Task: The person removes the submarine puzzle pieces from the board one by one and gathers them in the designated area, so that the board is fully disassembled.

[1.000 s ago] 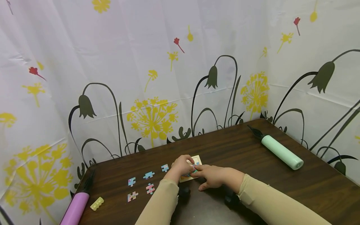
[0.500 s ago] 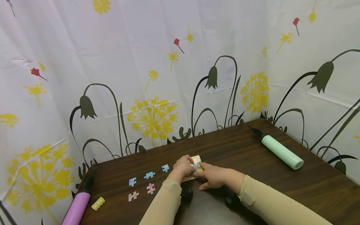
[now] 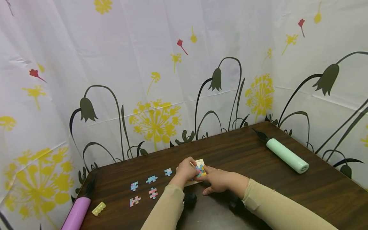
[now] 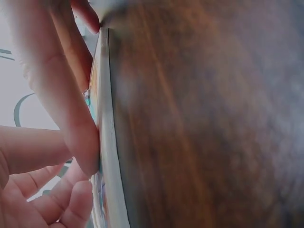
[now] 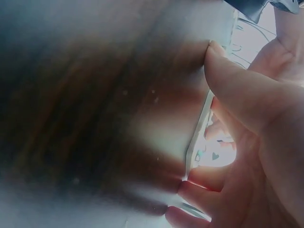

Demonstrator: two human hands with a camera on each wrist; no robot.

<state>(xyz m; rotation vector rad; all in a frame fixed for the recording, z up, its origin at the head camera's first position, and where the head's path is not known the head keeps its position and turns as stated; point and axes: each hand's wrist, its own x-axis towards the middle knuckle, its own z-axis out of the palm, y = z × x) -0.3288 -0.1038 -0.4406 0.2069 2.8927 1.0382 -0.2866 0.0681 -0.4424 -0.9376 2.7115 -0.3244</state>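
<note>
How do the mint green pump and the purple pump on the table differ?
The mint green cylindrical pump lies whole in view at the table's far right, away from the hands. The purple cylindrical pump lies at the near left corner, cut off by the frame's edge. Both have black nozzles pointing toward the curtain.

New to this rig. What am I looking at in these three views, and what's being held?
No machine here: a person works with two bare hands, wearing three cameras. The wide picture comes from the head and looks down at a dark wooden table. The two blurry close-ups come from cameras on each wrist.

In the head view, the left hand and right hand meet over a small puzzle board lying flat on the table. Both touch it. The left wrist view shows fingers pressed on the board's face; whether either hand holds a piece is hidden.

Five loose puzzle pieces lie left of the hands. Farther left are a purple pump and a small yellow block. A mint green pump lies at the right.
</note>
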